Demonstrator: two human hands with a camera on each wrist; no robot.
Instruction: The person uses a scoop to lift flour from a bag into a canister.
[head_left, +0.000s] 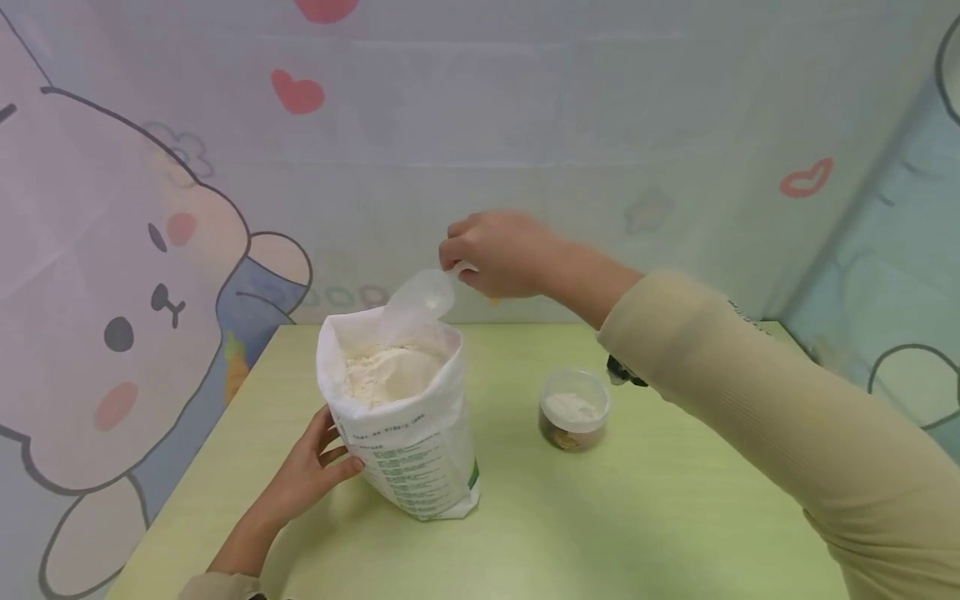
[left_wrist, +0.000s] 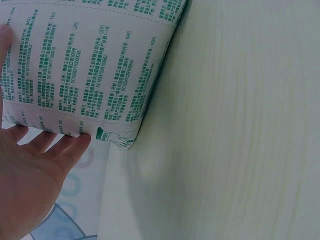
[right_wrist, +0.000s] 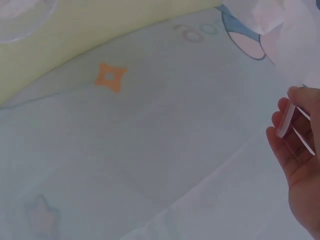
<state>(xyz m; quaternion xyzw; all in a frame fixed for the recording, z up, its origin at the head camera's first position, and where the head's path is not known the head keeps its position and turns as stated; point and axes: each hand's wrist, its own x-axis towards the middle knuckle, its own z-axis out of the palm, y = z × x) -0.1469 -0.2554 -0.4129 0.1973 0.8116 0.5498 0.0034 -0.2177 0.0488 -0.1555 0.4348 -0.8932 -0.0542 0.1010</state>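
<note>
A white bag of flour [head_left: 420, 454], its top wide open and green print on its side, stands tilted on the table. My left hand [head_left: 303, 475] holds its left side, thumb toward the front and fingers behind. In the left wrist view, the fingertips of the left hand [left_wrist: 40, 175] press against the printed bag [left_wrist: 85, 65]. Above the bag's mouth, my right hand [head_left: 506, 254] pinches the handle of a translucent plastic scoop [head_left: 423, 296]. The scoop's bowl is over the back rim of the bag. In the right wrist view, the right hand [right_wrist: 305, 150] grips the handle.
Right of the bag, a small clear tub [head_left: 573, 412] partly filled with pale powder stands on the light green table [head_left: 637, 517]. Behind the table hangs a printed cloth backdrop [head_left: 562, 108], close to the right hand.
</note>
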